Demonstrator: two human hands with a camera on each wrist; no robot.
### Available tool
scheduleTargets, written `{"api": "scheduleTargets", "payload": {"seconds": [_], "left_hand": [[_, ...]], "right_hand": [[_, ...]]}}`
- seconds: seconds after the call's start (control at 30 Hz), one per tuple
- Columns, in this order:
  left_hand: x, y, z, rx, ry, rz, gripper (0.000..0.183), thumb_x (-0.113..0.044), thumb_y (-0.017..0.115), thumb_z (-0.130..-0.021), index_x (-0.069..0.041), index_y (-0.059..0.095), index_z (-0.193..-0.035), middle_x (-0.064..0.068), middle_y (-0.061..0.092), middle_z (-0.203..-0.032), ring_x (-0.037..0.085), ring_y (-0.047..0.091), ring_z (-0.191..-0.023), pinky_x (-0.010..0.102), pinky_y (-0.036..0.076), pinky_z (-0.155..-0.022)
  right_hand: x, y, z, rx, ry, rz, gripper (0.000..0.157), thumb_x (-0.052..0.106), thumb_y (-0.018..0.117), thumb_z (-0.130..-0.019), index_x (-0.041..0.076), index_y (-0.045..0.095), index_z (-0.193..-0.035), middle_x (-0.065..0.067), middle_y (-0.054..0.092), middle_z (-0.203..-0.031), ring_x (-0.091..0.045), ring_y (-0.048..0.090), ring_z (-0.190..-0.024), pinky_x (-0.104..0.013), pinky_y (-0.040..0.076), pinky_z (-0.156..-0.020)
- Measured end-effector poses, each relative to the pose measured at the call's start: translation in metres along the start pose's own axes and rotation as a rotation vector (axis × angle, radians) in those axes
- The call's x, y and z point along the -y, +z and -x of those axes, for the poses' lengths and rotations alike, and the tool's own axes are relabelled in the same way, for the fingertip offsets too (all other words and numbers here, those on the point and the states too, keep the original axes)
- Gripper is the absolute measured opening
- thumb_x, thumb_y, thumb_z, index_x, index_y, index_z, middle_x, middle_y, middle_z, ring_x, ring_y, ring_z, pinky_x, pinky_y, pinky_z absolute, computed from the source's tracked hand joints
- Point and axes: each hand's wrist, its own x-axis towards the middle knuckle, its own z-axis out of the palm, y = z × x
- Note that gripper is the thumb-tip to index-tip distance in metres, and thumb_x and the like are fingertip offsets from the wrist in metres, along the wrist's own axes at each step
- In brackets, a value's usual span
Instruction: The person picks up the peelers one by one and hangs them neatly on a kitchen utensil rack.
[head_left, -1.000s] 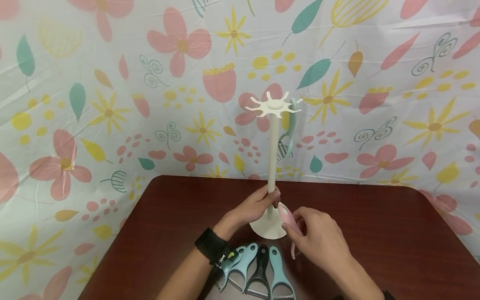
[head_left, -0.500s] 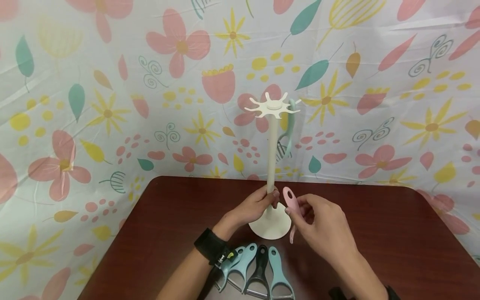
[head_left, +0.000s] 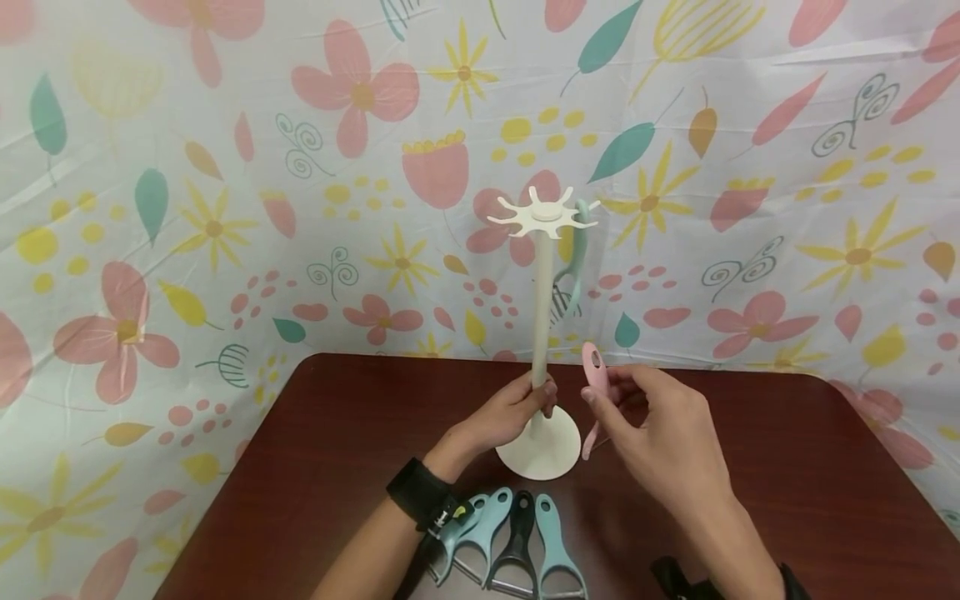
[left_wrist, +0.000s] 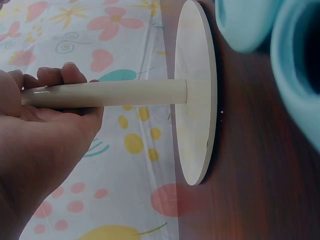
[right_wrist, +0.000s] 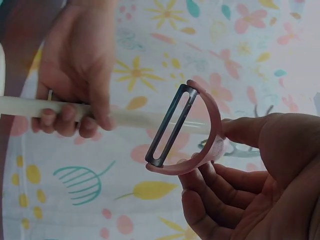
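A white stand (head_left: pixel 542 308) with a round base and a ring of hooks on top stands upright on the table. Low on its pole, my left hand (head_left: pixel 510 412) grips it with curled fingers, as the left wrist view also shows. Between thumb and fingers, my right hand (head_left: pixel 667 433) pinches a pink peeler (head_left: pixel 596 371), its holed handle end up. In the right wrist view the peeler's metal blade (right_wrist: pixel 172 125) faces the camera. From one hook at the right hangs a light teal peeler (head_left: pixel 576 258).
In front of the base lie several peelers: a black peeler (head_left: pixel 519 533) among light blue peelers (head_left: pixel 553 542), their blades toward me. The dark red-brown table (head_left: pixel 337 433) ends at a flowered cloth backdrop (head_left: pixel 262 208).
My right hand has lifted the pink peeler upward and slightly right, from beside the base to beside the lower pole. My left hand keeps its grip on the pole.
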Motion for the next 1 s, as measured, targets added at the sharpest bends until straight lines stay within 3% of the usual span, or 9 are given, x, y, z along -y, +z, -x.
{"api": "scheduleTargets", "payload": {"seconds": [0.07, 0.23, 0.57, 1.0], "left_hand": [[0.001, 0.0, 0.0, 0.002, 0.005, 0.005, 0.023, -0.015, 0.034, -0.109, 0.003, 0.047, -0.103, 0.022, 0.051, -0.088, 0.022, 0.052, -0.082, 0.039, 0.043, -0.078], [0.0, 0.0, 0.001, 0.005, 0.001, 0.029, 0.022, -0.015, 0.035, -0.108, 0.004, 0.047, -0.104, 0.023, 0.05, -0.088, 0.037, 0.05, -0.086, 0.057, 0.039, -0.081], [0.001, 0.0, 0.0, 0.005, -0.002, 0.035, 0.022, -0.016, 0.036, -0.108, 0.003, 0.047, -0.104, 0.024, 0.051, -0.089, 0.043, 0.049, -0.088, 0.059, 0.039, -0.081], [0.001, 0.001, -0.001, 0.001, 0.001, 0.027, 0.022, -0.016, 0.035, -0.108, 0.002, 0.047, -0.102, 0.023, 0.051, -0.087, 0.043, 0.048, -0.087, 0.058, 0.038, -0.081]], "right_hand": [[0.002, -0.003, -0.002, -0.012, 0.0, -0.009, 0.028, 0.039, 0.073, -0.086, 0.017, 0.069, -0.103, 0.014, 0.062, -0.083, 0.0, 0.059, -0.075, -0.021, 0.051, -0.061], [0.008, -0.008, -0.008, -0.035, -0.003, -0.041, 0.027, 0.038, 0.072, -0.087, 0.017, 0.069, -0.103, 0.015, 0.063, -0.083, 0.002, 0.06, -0.075, -0.014, 0.049, -0.061], [0.013, -0.011, -0.012, -0.119, -0.04, -0.038, 0.029, 0.035, 0.074, -0.086, 0.012, 0.071, -0.103, 0.013, 0.064, -0.082, -0.002, 0.062, -0.074, -0.015, 0.049, -0.063], [0.015, -0.011, -0.018, -0.162, -0.073, -0.028, 0.032, 0.031, 0.075, -0.086, 0.008, 0.071, -0.109, 0.007, 0.069, -0.088, -0.008, 0.065, -0.08, -0.027, 0.048, -0.064]]}}
